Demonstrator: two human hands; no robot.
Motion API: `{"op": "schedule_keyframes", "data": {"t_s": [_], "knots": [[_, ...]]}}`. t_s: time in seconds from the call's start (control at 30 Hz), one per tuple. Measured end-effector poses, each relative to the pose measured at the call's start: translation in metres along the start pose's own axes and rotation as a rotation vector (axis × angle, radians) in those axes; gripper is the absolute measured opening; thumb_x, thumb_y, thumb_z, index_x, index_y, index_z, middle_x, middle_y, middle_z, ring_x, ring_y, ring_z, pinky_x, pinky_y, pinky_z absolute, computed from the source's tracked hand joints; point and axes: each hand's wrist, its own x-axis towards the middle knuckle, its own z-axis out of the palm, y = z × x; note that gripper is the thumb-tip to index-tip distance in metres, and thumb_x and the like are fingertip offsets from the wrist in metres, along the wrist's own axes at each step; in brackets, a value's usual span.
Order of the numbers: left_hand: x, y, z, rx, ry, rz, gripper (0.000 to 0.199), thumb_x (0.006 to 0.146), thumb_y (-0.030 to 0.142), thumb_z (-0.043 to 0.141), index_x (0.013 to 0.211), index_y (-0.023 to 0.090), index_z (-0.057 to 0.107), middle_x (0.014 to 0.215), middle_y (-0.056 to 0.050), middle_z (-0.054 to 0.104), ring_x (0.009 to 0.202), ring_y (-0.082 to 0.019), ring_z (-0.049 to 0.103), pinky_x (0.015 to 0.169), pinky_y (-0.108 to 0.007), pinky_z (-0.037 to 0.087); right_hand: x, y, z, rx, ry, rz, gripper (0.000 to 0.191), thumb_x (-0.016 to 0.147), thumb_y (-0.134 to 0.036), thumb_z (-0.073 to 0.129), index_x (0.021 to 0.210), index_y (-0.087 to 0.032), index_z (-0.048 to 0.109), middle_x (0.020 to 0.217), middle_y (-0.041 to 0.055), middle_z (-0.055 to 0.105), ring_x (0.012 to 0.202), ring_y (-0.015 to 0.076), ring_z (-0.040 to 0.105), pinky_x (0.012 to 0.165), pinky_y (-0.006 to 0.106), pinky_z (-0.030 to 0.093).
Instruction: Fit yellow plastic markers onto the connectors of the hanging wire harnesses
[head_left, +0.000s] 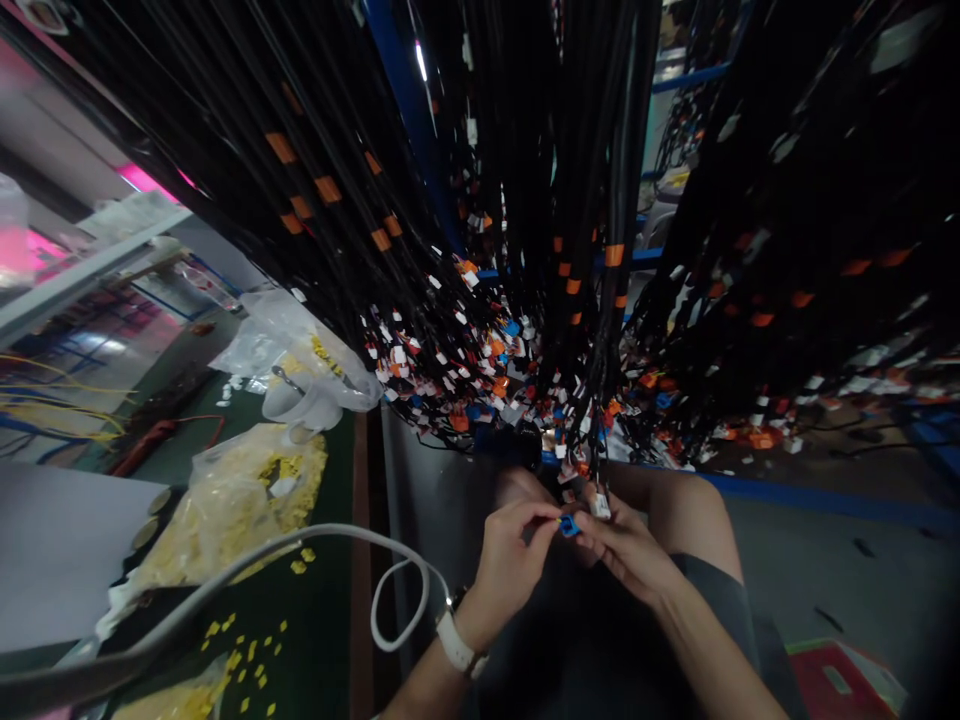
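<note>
Over my lap, my right hand [628, 552] is closed, with a small blue connector [569, 525] pinched between thumb and fingers. The connector's open end is turned toward my left hand [516, 545]. My left thumb and index finger are pressed together right at the connector's edge; a speck of yellow shows at their tips, mostly hidden by the fingers. A white connector [600, 505] on dark wires lies against the fingers of my right hand. Those wires run up into the hanging black wire harnesses [607, 300].
Thick bundles with orange tape hang in front, ending in many white, orange and blue connectors [495, 380]. At left, a green-topped table [330, 600] carries a bag of yellow pieces [247, 490], loose yellow clips [251, 650] and a white cup [296, 400]. A grey cable [322, 535] loops over its edge.
</note>
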Motion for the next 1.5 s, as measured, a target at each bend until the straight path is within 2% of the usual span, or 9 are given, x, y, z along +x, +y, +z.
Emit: {"op": "schedule_keyframes", "data": {"t_s": [0.3,0.6,0.93,1.13,1.5], "knots": [[-0.002,0.003,-0.003,0.062,-0.014,0.052,0.016,0.08,0.01,0.052,0.081,0.018,0.066,0.081,-0.002,0.065,0.078,-0.012,0.058,0.072,-0.023,0.044,0.002,0.003,0.005,-0.01,-0.003,-0.008,0.038,0.056,-0.02,0.081,0.084,-0.02,0.056,0.069,-0.0031,0.063,0.059,0.0094,0.06,0.054,0.018,0.049],[0.0,0.001,-0.004,0.13,-0.013,0.041,0.016,0.078,0.011,0.052,0.078,0.019,0.066,0.078,-0.002,0.065,0.073,-0.013,0.058,0.069,-0.023,0.043,0.004,0.005,0.004,-0.07,-0.007,-0.016,0.039,0.056,-0.022,0.081,0.086,-0.02,0.056,0.073,-0.002,0.065,0.062,0.0106,0.062,0.055,0.018,0.05],[0.001,-0.007,-0.006,0.082,-0.039,-0.022,0.014,0.077,0.015,0.055,0.077,0.018,0.069,0.073,-0.002,0.066,0.069,-0.012,0.058,0.061,-0.021,0.042,0.004,0.004,0.006,-0.105,-0.032,-0.045,0.039,0.057,-0.023,0.081,0.085,-0.02,0.054,0.077,-0.0011,0.066,0.062,0.011,0.061,0.053,0.019,0.048],[0.001,-0.008,-0.007,0.089,-0.044,-0.027,0.014,0.076,0.015,0.055,0.076,0.018,0.069,0.074,-0.002,0.068,0.069,-0.013,0.059,0.062,-0.021,0.042,0.004,0.005,0.008,-0.117,-0.014,-0.051,0.039,0.056,-0.026,0.081,0.084,-0.021,0.053,0.074,-0.0027,0.064,0.059,0.01,0.06,0.052,0.018,0.045],[0.001,-0.008,-0.006,0.084,-0.041,-0.073,0.016,0.075,0.013,0.054,0.073,0.017,0.069,0.072,-0.001,0.068,0.066,-0.012,0.06,0.061,-0.02,0.043,0.003,0.005,0.008,-0.288,0.0,-0.127,0.041,0.056,-0.032,0.08,0.081,-0.019,0.051,0.069,-0.0009,0.062,0.061,0.014,0.059,0.052,0.023,0.042]]}}
